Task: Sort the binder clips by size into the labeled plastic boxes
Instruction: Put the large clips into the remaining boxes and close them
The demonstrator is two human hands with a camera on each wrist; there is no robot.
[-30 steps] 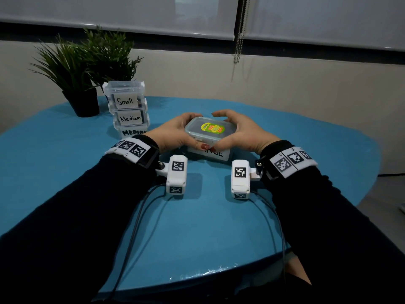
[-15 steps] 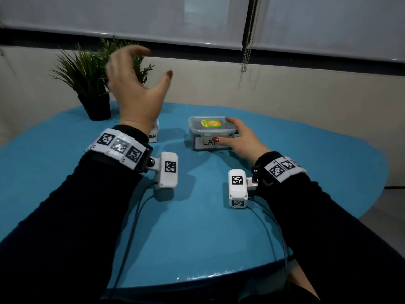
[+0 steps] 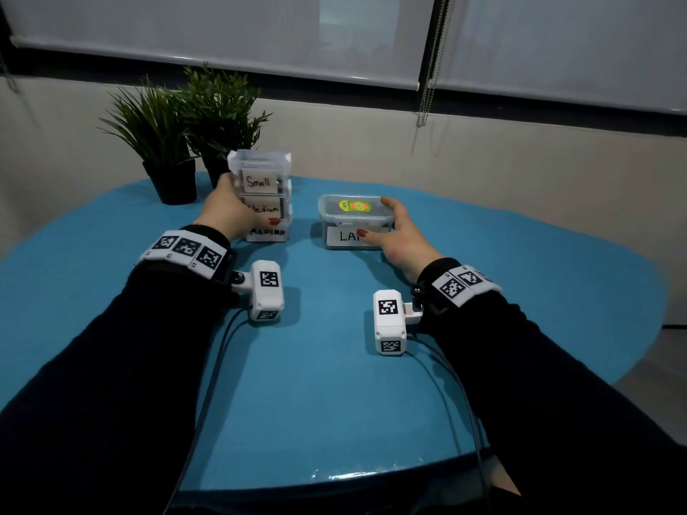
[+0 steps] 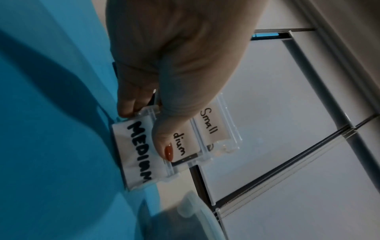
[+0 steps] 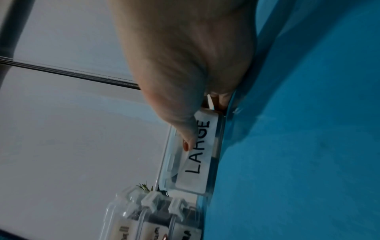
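Note:
Three clear lidded boxes stand stacked at the back left: Small (image 3: 260,176) on top, Medium (image 3: 279,208) in the middle, a second MEDIUM (image 3: 268,232) at the bottom. My left hand (image 3: 238,210) grips the stack from its left side. Its thumb (image 4: 164,142) lies across the middle box's label (image 4: 180,144). The lidded LARGE box (image 3: 349,217) sits to the right, with a bright sticker on its lid. My right hand (image 3: 386,232) holds its right end, with the thumb (image 5: 186,136) on the label (image 5: 197,151). No loose binder clips show on the table.
Two potted plants (image 3: 174,143) stand right behind the stack, against the wall. The round blue table (image 3: 334,384) curves away at the right and near edges. Wrist camera cables trail over its near part.
My left hand left the LARGE box, rose into the air, then came down onto the stacked boxes. My right hand stayed on the LARGE box, which now sits farther from me.

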